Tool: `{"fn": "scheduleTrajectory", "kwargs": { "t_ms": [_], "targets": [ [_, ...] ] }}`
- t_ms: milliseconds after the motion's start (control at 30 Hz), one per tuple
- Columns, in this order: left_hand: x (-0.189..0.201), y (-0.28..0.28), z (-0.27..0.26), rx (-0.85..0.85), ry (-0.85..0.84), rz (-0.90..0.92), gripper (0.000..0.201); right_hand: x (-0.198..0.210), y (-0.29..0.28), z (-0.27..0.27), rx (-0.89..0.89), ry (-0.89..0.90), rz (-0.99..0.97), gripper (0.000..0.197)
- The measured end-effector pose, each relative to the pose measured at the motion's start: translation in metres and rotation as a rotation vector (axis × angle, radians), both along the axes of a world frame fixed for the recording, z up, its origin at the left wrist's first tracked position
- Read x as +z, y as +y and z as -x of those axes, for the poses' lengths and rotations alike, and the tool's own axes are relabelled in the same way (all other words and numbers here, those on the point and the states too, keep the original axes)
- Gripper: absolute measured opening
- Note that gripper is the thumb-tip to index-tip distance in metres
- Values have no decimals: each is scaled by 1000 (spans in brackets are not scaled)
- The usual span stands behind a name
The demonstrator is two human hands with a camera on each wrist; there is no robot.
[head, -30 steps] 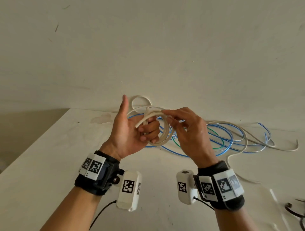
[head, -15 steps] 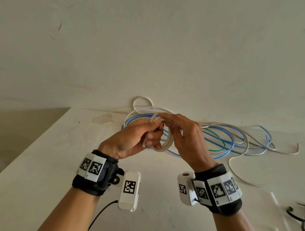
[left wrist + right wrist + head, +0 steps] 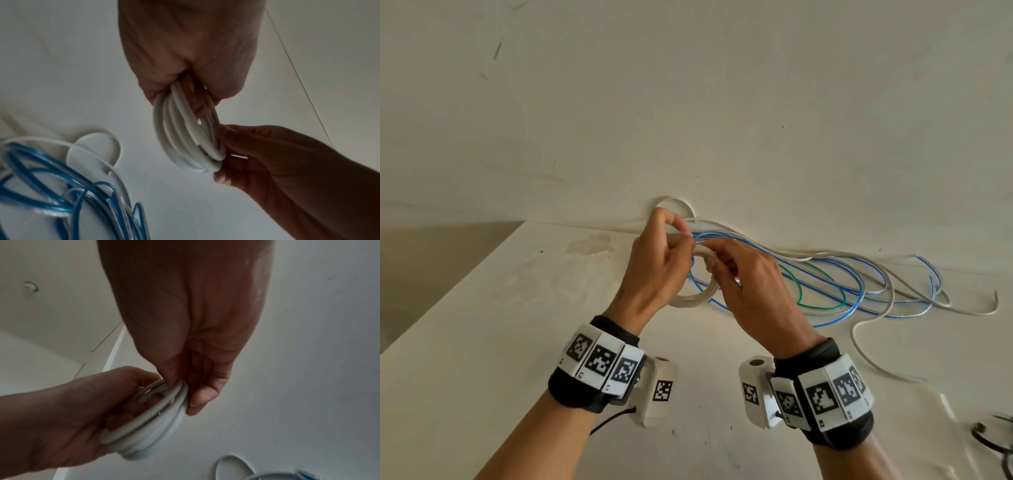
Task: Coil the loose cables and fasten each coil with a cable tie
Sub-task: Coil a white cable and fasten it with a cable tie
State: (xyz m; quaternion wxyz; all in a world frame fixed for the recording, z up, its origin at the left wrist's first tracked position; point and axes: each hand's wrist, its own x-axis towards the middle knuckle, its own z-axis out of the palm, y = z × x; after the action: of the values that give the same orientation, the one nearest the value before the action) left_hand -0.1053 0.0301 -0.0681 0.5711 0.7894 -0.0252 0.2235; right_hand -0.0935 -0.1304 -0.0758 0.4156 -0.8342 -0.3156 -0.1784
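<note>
- Head view: both hands raised above the pale white surface (image 3: 482,342), meeting at a small coil of thick white round cable (image 3: 693,298). Left hand (image 3: 654,270) has fingers curled through the coil's top; the lower arc hangs below its palm. Right hand (image 3: 751,291) meets the coil from the right, fingertips at its upper edge.
- Behind the hands: loose translucent blue cables (image 3: 859,277), a thin green cable (image 3: 822,305) and a long loose white cable (image 3: 893,294) lie tangled on the surface, near the wall (image 3: 688,102). Dark item at the lower right edge, too cropped to identify.
- Left wrist view: left hand's (image 3: 189,53) grip clamped on the coil (image 3: 185,138) at its top, several turns side by side. Right hand (image 3: 277,162) pinches the coil's lower right edge. Blue cables (image 3: 61,203) below left.
- Right wrist view: right hand (image 3: 191,331), thumb and fingers closed on the coil's (image 3: 156,426) upper rim. Left hand (image 3: 68,415) wraps the coil from the left.
</note>
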Motion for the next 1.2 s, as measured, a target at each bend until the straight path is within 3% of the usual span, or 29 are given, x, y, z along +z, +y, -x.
{"fn": "scheduleTrajectory", "kwargs": {
  "t_ms": [167,267,533,600,700,800,900,1000,1067,1200],
  "targets": [
    [-1,11,-3,54,-23,55,10,2,8,7,-18,45,-114,15],
    [-1,11,-1,57,-80,56,17,2,9,7,-31,160,-171,14],
    [-2,6,-5,42,-78,132,6,6,-2,2,20,251,-49,21],
    [-1,2,-5,37,-129,73,13,9,-6,2,40,307,-43,23],
    [0,-4,1,37,-186,-19,41,13,-8,4,81,349,-56,24],
    [-5,-5,0,59,-230,-63,47,12,-8,4,100,386,-92,20],
    [-10,-5,-3,86,-257,-116,41,8,-3,4,54,314,-98,13],
    [-12,-3,-5,63,-272,-122,24,3,8,9,6,206,-223,28],
    [-13,-2,-6,45,-263,-75,17,1,13,12,-3,89,-223,25],
    [-9,-10,-3,-4,-224,24,27,3,6,13,-22,128,-333,17]
  ]
}}
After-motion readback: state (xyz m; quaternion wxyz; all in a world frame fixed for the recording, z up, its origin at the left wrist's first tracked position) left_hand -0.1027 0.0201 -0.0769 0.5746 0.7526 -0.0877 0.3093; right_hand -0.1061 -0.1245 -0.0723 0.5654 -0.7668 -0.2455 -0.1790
